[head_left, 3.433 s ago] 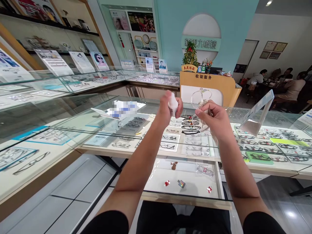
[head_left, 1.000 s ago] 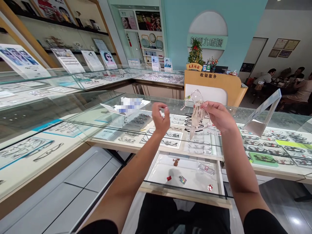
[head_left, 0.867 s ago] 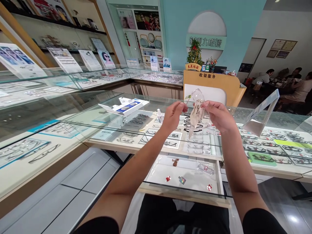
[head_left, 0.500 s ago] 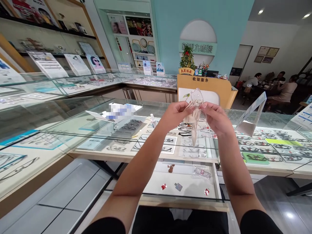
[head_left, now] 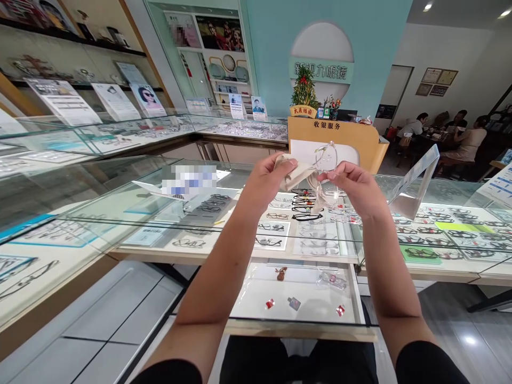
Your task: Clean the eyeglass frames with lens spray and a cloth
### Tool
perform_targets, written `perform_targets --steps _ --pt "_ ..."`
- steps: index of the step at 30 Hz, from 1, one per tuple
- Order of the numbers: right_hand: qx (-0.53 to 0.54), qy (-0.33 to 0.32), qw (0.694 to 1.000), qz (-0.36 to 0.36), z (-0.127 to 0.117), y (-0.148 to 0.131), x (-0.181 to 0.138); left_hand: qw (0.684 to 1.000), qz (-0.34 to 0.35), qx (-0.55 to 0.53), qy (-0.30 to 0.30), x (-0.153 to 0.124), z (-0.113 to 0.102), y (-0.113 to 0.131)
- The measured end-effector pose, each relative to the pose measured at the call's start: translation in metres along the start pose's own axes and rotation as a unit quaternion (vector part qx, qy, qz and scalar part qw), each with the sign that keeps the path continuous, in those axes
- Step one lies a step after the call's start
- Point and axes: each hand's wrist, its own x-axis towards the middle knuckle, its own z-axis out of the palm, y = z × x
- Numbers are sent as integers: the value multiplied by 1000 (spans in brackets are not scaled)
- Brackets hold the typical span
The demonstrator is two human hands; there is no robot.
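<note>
The left hand (head_left: 266, 181) has its fingers and thumb closed on a beige cloth (head_left: 291, 174), which it holds out above the glass counter (head_left: 110, 186). The right hand (head_left: 355, 184) is drawn into a pinch, its thumb and fingertips closed on a pair of clear-framed glasses (head_left: 327, 158). The glasses are in the air between the 2 hands, with 1 lens raised above the right fingertips. Part of the cloth hangs down beside them, though the frame is so transparent that it is hard to tell exactly where cloth and glasses touch.

Below, a row of dark-framed glasses (head_left: 307, 217) lies in the counter. Nearer the body, a drawer (head_left: 256, 290) stands open, with a brown charm (head_left: 281, 273), a grey tag (head_left: 294, 303), 2 red packets (head_left: 270, 304) and a clear bag (head_left: 332, 280) inside. Beyond the counter is a wooden desk (head_left: 364, 140) with a leafy plant (head_left: 304, 93) on top.
</note>
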Motion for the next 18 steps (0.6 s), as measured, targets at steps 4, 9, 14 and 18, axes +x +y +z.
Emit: perform_targets --steps 4,9,14,18 --pt "-41 7 999 -7 7 1 -2 1000 -7 8 -22 -3 0 4" --pt "-75 11 997 -17 13 5 -2 1000 10 5 -20 -5 2 3" --pt "-92 7 995 -29 19 7 -1 997 8 -68 -45 0 7 -4" --pt "-92 -14 995 -40 24 10 0 998 31 -57 -25 -1 14 -4"
